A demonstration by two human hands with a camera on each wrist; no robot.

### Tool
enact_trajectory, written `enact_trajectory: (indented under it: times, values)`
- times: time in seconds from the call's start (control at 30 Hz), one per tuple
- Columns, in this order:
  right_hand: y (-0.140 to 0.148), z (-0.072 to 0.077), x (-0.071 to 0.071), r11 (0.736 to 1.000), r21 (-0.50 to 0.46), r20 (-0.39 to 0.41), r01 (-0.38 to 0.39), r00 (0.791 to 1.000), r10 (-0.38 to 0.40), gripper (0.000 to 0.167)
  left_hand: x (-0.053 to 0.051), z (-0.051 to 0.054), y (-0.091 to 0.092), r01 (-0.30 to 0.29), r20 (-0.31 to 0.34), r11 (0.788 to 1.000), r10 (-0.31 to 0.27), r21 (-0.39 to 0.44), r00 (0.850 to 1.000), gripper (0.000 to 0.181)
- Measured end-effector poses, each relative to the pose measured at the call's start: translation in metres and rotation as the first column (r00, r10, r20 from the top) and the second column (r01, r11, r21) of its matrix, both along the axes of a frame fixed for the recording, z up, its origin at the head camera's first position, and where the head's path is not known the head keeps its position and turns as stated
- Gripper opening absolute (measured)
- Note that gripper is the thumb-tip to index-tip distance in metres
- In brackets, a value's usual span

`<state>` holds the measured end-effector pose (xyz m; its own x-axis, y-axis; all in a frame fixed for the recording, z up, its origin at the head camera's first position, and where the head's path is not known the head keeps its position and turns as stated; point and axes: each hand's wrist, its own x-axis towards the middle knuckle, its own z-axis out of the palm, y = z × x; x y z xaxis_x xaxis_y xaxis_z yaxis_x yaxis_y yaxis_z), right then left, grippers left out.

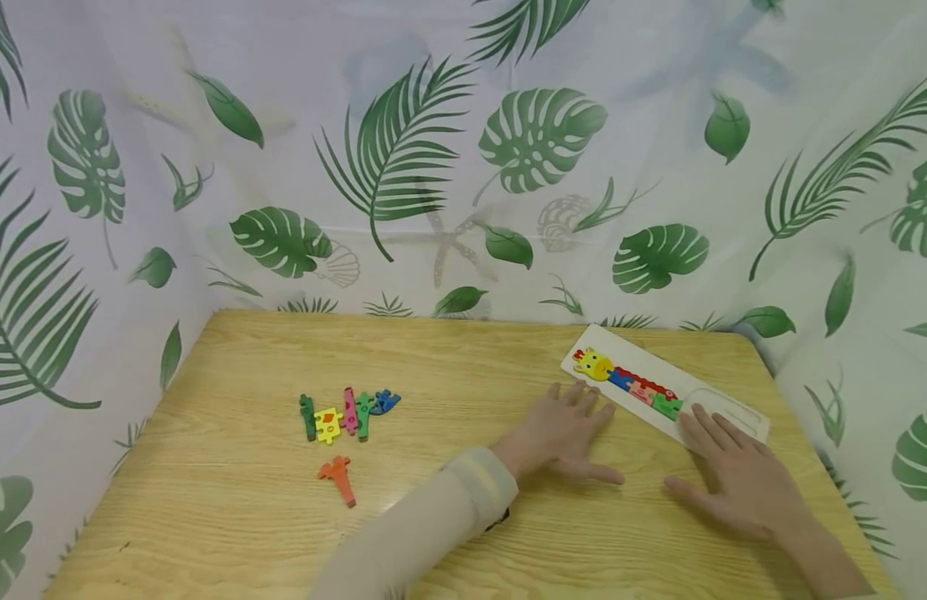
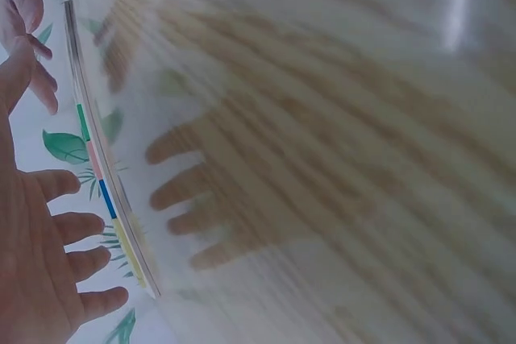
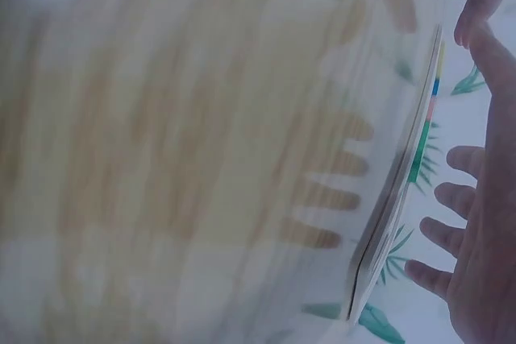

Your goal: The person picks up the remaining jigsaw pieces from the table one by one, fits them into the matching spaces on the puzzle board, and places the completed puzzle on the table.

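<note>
On the wooden surface (image 1: 448, 358), a puzzle board (image 1: 651, 368) is slanted far-left to near-right beyond the left grip (image 1: 564, 433), overlapped by the right grip (image 1: 741, 479); both are held straight-fingered, empty.

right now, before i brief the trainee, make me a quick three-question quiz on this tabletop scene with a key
1. Which loose puzzle piece lies apart from the clustered loose pieces?
2. True or false: in the head view, the yellow giraffe head is at the right end of the puzzle board.
3. Fill in: from the giraffe head, the fitted body pieces run blue piece, ___, green piece.

Key:
1. The orange piece.
2. False; it is at the left end.
3. Pink piece.
</note>
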<state>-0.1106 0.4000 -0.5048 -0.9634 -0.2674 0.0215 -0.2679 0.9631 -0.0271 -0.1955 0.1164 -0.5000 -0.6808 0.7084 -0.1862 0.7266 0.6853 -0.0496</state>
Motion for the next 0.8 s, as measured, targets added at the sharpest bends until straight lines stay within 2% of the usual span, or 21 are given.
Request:
enact_trajectory:
  times: [0.27,0.43,0.63,0.8]
  values:
    - [0.017,-0.002,-0.005,1.000,-0.013,0.045,0.013,0.999,-0.013,0.098,-0.001,0.004,0.011,-0.017,0.048,1.000,0.017,-0.016,0.999,0.106]
    - [0.031,-0.008,-0.010,1.000,-0.002,0.051,0.013,0.999,-0.013,0.097,-0.001,0.004,0.018,-0.016,0.042,1.000,0.017,-0.009,0.999,0.105]
    - [0.046,-0.012,-0.017,1.000,0.025,0.022,0.019,1.000,-0.019,0.094,-0.002,0.001,0.027,-0.015,0.062,0.999,0.018,-0.035,0.998,0.103]
    - [0.054,-0.014,-0.022,0.999,0.034,0.064,0.034,0.997,-0.036,0.094,-0.001,-0.004,0.032,-0.010,0.064,0.999,0.013,-0.045,0.998,0.103]
